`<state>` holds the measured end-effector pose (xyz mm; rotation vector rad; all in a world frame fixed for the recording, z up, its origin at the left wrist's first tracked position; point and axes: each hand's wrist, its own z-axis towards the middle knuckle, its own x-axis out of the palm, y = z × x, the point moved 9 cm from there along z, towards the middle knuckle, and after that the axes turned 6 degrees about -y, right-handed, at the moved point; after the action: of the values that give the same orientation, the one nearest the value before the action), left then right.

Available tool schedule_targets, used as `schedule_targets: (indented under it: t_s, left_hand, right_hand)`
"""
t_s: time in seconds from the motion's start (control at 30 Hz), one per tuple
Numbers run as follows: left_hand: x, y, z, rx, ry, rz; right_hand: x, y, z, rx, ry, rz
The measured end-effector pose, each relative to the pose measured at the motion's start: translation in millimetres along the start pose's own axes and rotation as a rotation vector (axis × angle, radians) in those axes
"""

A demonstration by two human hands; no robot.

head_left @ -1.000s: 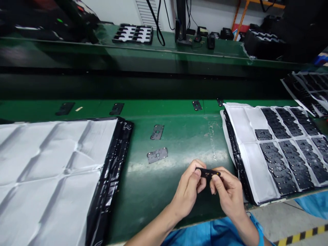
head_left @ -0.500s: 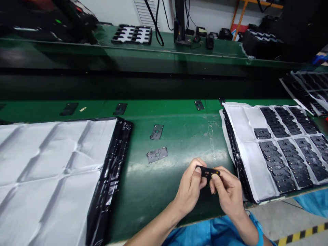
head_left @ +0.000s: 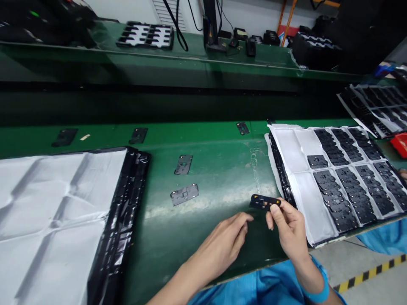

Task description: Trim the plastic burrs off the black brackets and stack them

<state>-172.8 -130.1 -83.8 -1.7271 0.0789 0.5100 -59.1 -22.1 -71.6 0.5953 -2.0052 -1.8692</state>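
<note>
Black plate (head_left: pixel 261 201) is up above the bench (head_left: pixel 221 169) near the white-lined tray (head_left: pixel 310 195), pinched by one end in your right hand (head_left: pixel 291 226) — your left hand (head_left: pixel 226 237) is loose and empty — so you're likely looking it over, and any move needs a steady pinch.

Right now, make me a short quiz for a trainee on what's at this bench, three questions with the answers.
1. Which hand holds the black part?
2. True or false: the left hand is pinching that same part too.
3. Fill in: the rows of dark parts on the right lie on a ____ liner.

Key: 1. The right hand. 2. False; the left hand is apart from it. 3. White.
</note>
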Motion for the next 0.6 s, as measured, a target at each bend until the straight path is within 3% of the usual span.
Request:
schedule_targets:
  t_s: [0.1,0.23,0.47,0.6]
  left_hand:
    - [-15.5,-4,7,0.028,-0.085,0.059]
    - [-26.4,-15,18,0.022,-0.223,-0.167]
    - [-11.9,-15,13,-0.063,-0.189,-0.396]
    - [-10.9,-13,9,-0.074,-0.192,-0.460]
  right_hand:
    - [3,1,2,0.009,0.037,0.003]
    - [14,2,1,0.005,0.114,-0.038]
    - [6,8,1,-0.111,-0.027,-0.185]
    - [8,10,-2,-0.156,-0.034,-0.176]
